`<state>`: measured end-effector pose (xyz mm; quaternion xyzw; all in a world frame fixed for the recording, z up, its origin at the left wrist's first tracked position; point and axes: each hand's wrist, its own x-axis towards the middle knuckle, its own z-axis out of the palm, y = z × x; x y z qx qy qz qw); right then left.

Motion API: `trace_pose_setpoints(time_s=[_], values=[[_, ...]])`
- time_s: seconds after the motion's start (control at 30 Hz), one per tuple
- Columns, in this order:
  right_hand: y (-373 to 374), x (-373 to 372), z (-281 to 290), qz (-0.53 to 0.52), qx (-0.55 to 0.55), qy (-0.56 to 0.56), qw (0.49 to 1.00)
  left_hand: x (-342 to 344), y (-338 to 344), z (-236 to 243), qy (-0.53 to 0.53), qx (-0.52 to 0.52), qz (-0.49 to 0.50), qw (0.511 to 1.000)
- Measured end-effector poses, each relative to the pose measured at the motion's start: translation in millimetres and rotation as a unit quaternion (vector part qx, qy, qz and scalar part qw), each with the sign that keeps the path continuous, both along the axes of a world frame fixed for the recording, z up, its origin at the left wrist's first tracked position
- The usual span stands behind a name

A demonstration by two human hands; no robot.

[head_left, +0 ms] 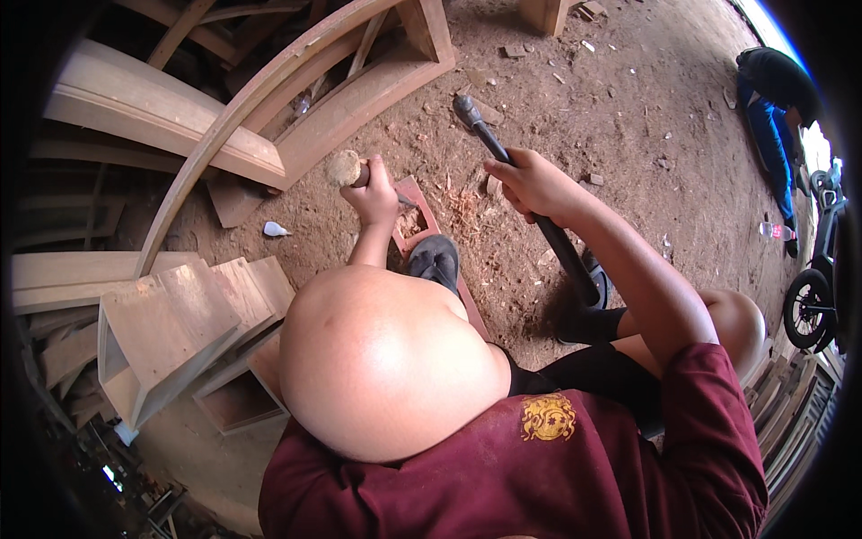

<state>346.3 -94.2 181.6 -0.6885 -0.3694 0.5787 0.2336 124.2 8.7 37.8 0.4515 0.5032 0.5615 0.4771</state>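
My left hand [374,203] is closed around the handle of a chisel [363,175], whose pale, battered top sticks out beside the thumb. Its metal blade slants down to a reddish wooden piece [406,184] on the ground, at a recess with shavings in it. My dark-shod foot [435,260] rests on that wood. In my right hand [542,186], fingers wrapped round, is a long dark hammer [490,139]. Its knobbed end is raised toward the far side, and its shaft runs back over my other foot. The hammer is apart from the chisel.
Wood chips [460,208] lie on the dirt floor. A curved wooden frame [260,85] and box-like wooden pieces [171,319] stand at left, near a small white bottle [275,229]. At right are another person [774,108], a two-wheeler [813,296] and a clear bottle [774,231].
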Motion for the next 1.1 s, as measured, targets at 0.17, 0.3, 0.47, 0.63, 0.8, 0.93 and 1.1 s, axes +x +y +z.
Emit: trace_pose_setpoints(time_s=[0.17, 0.3, 0.47, 0.63, 0.8, 0.93, 1.1], values=[[1.3, -3.2, 3.9, 0.018, 0.006, -0.014, 1.0, -1.0, 3.5, -16.4, 0.047, 0.008, 0.0, 0.999], [2.0, -12.3, 24.0, 0.02, 0.038, -0.021, 0.999, 11.8, 6.3, -24.2, 0.078, 0.027, -0.004, 0.997], [6.2, -17.7, 74.5, 0.03, 0.186, -0.072, 0.979, 18.9, 7.0, -8.5, 0.108, 0.003, -0.025, 0.994], [10.3, -15.7, 122.4, 0.015, 0.318, -0.114, 0.941, 32.9, -4.1, -3.7, 0.138, 0.136, -0.031, 0.981], [-4.5, -14.7, 137.0, -0.011, 0.292, -0.05, 0.955, 16.7, 8.6, -14.1, 0.099, 0.05, -0.012, 0.994], [-8.5, -14.7, 123.4, -0.022, 0.262, -0.021, 0.965, 11.0, 12.2, -9.2, 0.047, 0.012, 0.014, 0.999], [-5.9, -17.1, 121.2, -0.013, 0.244, -0.012, 0.97, 4.5, 14.8, -9.5, 0.02, 0.014, -0.009, 1.0]])
